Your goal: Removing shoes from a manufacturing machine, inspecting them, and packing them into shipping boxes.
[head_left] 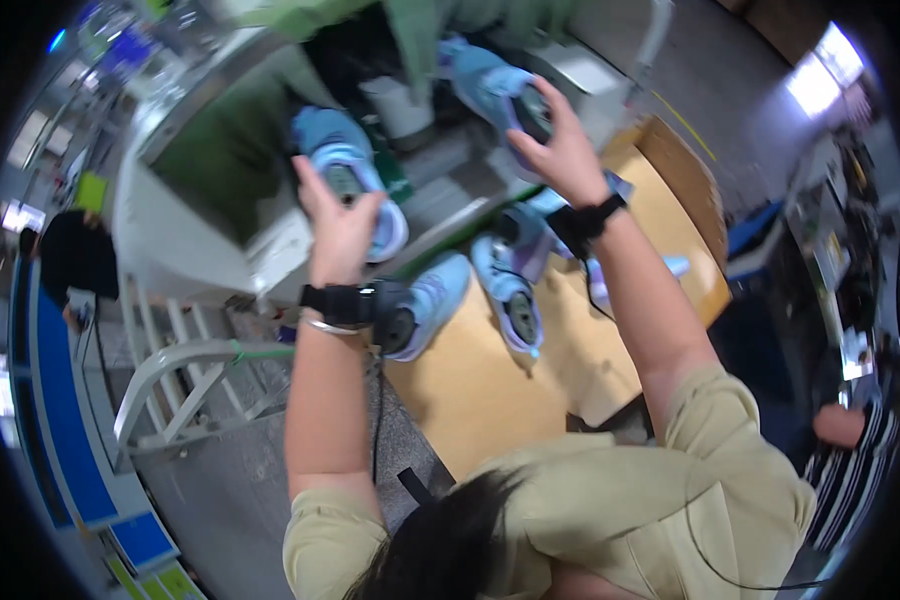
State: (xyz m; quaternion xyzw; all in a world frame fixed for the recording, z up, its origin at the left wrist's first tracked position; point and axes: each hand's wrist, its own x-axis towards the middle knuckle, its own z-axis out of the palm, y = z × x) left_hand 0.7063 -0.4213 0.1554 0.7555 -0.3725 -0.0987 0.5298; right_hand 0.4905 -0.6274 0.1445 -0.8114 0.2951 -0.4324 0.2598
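My left hand grips a light blue sneaker, held up over a white machine housing. My right hand grips a second light blue sneaker, raised higher and further right. Both wrists wear black straps. Below my hands, several more light blue and lilac sneakers lie on a tan wooden table.
A white metal frame stands at lower left over a grey floor. A person in dark clothes is at far left. Another person in a striped sleeve is at right. Green machine parts rise at the top.
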